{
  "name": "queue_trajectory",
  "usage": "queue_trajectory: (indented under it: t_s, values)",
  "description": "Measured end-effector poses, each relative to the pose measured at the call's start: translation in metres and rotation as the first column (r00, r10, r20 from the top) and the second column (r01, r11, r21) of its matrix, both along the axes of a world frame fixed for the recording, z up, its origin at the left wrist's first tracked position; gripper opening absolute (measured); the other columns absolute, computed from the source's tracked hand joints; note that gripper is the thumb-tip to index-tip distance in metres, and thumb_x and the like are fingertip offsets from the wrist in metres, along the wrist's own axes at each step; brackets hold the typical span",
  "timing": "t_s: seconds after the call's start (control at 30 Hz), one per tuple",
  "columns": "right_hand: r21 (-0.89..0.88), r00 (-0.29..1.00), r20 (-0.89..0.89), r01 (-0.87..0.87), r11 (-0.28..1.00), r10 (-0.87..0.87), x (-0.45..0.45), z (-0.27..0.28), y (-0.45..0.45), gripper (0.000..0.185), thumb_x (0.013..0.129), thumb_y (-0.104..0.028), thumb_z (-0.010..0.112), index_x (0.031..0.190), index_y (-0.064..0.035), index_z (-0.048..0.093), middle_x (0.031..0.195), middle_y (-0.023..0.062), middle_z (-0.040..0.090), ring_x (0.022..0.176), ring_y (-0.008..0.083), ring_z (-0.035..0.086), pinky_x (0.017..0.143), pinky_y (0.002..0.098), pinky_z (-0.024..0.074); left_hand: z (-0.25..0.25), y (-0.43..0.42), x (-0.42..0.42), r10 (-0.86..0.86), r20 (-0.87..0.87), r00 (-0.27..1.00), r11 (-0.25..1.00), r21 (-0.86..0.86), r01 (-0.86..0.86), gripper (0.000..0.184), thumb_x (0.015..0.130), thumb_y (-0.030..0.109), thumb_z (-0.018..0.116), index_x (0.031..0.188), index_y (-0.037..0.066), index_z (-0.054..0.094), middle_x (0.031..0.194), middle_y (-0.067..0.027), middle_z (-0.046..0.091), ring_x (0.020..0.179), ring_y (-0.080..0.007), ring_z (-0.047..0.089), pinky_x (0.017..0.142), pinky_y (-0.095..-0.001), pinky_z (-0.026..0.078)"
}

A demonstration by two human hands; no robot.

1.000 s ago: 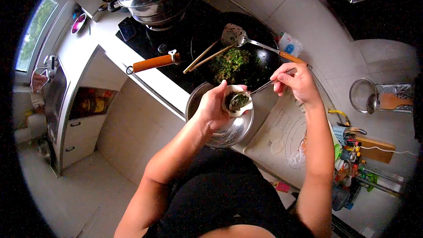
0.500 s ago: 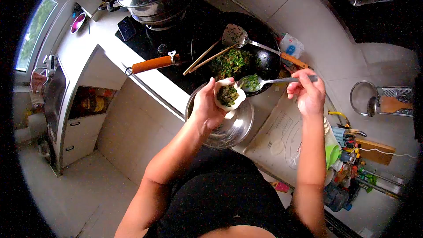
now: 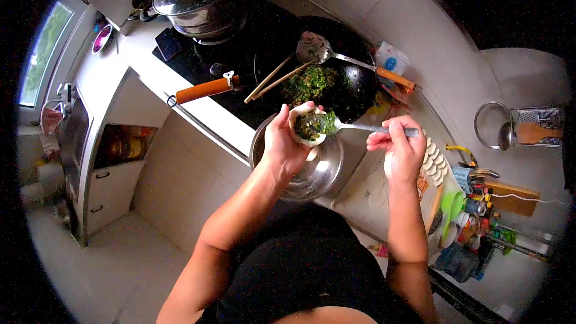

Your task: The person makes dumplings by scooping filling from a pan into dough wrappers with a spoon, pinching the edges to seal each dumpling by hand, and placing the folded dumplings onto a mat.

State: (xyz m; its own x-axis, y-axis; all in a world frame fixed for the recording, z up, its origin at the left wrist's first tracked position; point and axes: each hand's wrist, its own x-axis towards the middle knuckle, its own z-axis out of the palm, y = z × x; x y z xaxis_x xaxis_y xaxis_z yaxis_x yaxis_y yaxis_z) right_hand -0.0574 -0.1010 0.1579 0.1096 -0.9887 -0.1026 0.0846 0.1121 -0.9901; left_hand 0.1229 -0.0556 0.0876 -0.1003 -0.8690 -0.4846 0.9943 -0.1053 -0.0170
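Note:
My left hand (image 3: 285, 146) cups a round white dough wrapper (image 3: 316, 140) over a metal bowl (image 3: 333, 171). Dark green chopped filling (image 3: 306, 126) lies in the wrapper. My right hand (image 3: 401, 144) grips the handle of a metal spoon (image 3: 366, 126), whose green-loaded bowl is at the wrapper's right side. Behind the hands, a dark wok (image 3: 358, 87) holds more chopped greens (image 3: 311, 84). Two chopsticks (image 3: 270, 82) and a metal spatula (image 3: 352, 60) with a wooden handle rest across it.
A lidded steel pot (image 3: 203, 9) stands on the black stove at the back left. White folded dumplings (image 3: 433, 162) lie in rows on the right, near a green item (image 3: 452, 206) and bottles. A grater (image 3: 536, 125) hangs on the right wall.
The spoon went from the wrapper out over the wok's edge, then came back left with greens to the wrapper. My right hand has moved left and down since half a second ago.

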Motion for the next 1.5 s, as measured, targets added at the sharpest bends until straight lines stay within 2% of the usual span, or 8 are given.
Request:
queue_trajectory:
  t_s: [0.63,0.73,0.8,0.9,1.0,1.1,1.33,1.5]
  values:
    - [0.000,0.856,-0.147,-0.502,0.865,0.497,-0.006,0.003,-0.049,0.014,0.087,-0.011,0.052,0.082,0.0007,0.058,0.065,0.0104,0.060,0.053,0.0154,0.058,0.048,0.0264,0.0497,-0.008,0.002,0.012,-0.267,0.088,0.960,0.961,-0.049,0.272,0.046,0.092,0.039,0.033,0.113,0.002,0.050,0.106,-0.0146,0.057,0.098,-0.0282,0.055,0.086,-0.0428,0.043]
    - [-0.110,0.926,-0.140,-0.368,0.923,0.352,-0.011,-0.003,-0.052,0.012,0.086,-0.009,0.052,0.082,0.0009,0.058,0.065,0.0097,0.060,0.055,0.0137,0.057,0.051,0.0249,0.0490,-0.006,0.003,0.021,-0.221,0.117,0.968,0.974,-0.015,0.225,0.045,0.093,0.037,0.030,0.111,0.001,0.050,0.104,-0.0141,0.058,0.096,-0.0265,0.056,0.084,-0.0417,0.045]
    - [-0.224,0.925,-0.340,-0.253,0.941,0.168,-0.009,-0.020,-0.044,0.013,0.087,-0.009,0.051,0.083,0.0001,0.059,0.069,0.0085,0.060,0.058,0.0126,0.057,0.054,0.0238,0.0485,-0.006,0.006,0.027,-0.172,0.131,0.976,0.985,0.000,0.173,0.045,0.093,0.037,0.030,0.110,0.002,0.051,0.105,-0.0143,0.058,0.098,-0.0266,0.056,0.086,-0.0414,0.044]
    - [-0.644,0.704,-0.693,-0.509,0.571,-0.155,0.012,-0.059,-0.021,0.005,0.074,0.000,0.059,0.079,-0.0010,0.059,0.071,0.0106,0.059,0.064,0.0225,0.057,0.059,0.0319,0.0470,0.000,0.008,0.029,-0.161,0.161,0.974,0.986,-0.021,0.166,0.047,0.093,0.040,0.030,0.111,0.001,0.050,0.113,-0.0154,0.055,0.105,-0.0270,0.053,0.093,-0.0397,0.041]
    - [-0.545,0.589,-0.805,-0.693,0.471,-0.065,0.026,-0.089,-0.004,0.010,0.066,0.002,0.059,0.074,-0.0019,0.056,0.070,0.0101,0.053,0.068,0.0277,0.055,0.058,0.0361,0.0457,0.016,0.012,0.028,-0.181,0.142,0.973,0.976,-0.095,0.195,0.049,0.093,0.040,0.029,0.113,0.000,0.048,0.116,-0.0155,0.054,0.105,-0.0275,0.053,0.094,-0.0404,0.040]
    - [-0.389,0.629,-0.775,-0.549,0.740,0.059,0.025,-0.093,0.008,0.013,0.065,0.003,0.059,0.077,-0.0022,0.057,0.074,0.0107,0.053,0.075,0.0277,0.055,0.060,0.0359,0.0454,0.026,0.016,0.030,-0.166,0.167,0.972,0.976,-0.113,0.186,0.052,0.093,0.041,0.029,0.117,-0.001,0.046,0.118,-0.0157,0.052,0.108,-0.0282,0.051,0.097,-0.0413,0.037]
    - [-0.660,0.708,-0.703,-0.612,0.437,-0.069,0.024,-0.006,0.020,0.040,0.053,-0.003,0.074,0.090,-0.0059,0.058,0.091,0.0097,0.052,0.086,0.0286,0.051,0.076,0.0398,0.0447,0.039,0.019,0.023,-0.233,0.134,0.963,0.944,-0.205,0.257,0.050,0.092,0.041,0.030,0.119,0.002,0.046,0.121,-0.0143,0.051,0.112,-0.0270,0.048,0.097,-0.0403,0.036]
    - [-0.660,0.692,-0.717,-0.637,0.398,-0.080,0.003,-0.044,0.017,0.028,0.056,-0.003,0.073,0.080,-0.0070,0.059,0.093,0.0109,0.053,0.089,0.0295,0.051,0.080,0.0441,0.0436,0.053,0.020,0.011,-0.305,0.170,0.937,0.908,-0.246,0.340,0.047,0.091,0.038,0.035,0.119,0.003,0.046,0.119,-0.0134,0.051,0.110,-0.0254,0.050,0.093,-0.0383,0.039]
